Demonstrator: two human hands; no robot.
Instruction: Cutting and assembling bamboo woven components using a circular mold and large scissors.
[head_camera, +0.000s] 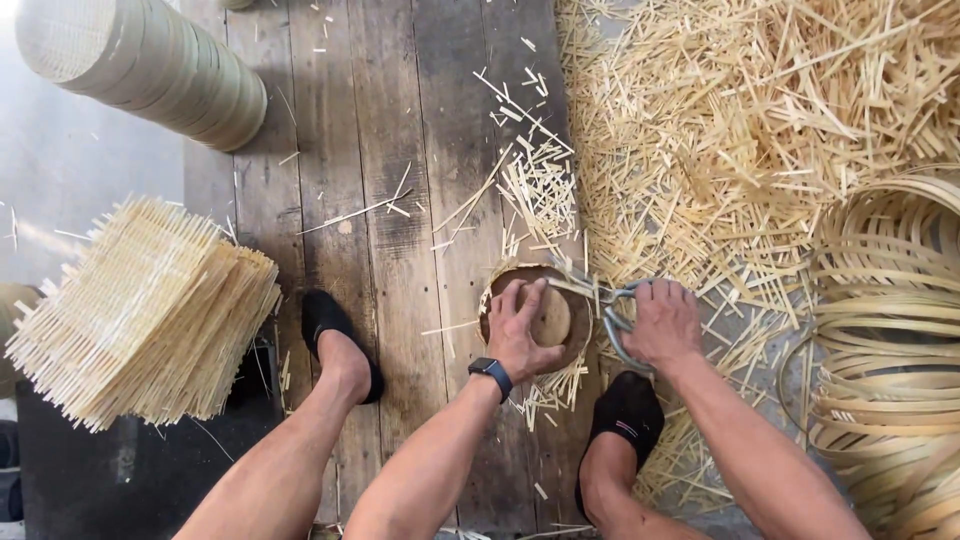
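Left hand (520, 330) presses round disc (550, 318); right hand (662, 322) grips shears (618, 318).

You're sitting over a dark plank floor (380, 120). On it lie a heap of pale bamboo offcuts (740, 130), a stack of square woven mats (140, 310), a roll of stacked round frames (150, 60) and coiled bamboo strips (890, 320).

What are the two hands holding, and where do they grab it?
The left hand presses down on top of a round wooden disc over a woven mat. The right hand grips metal shears by the handles, blades at the disc's edge.
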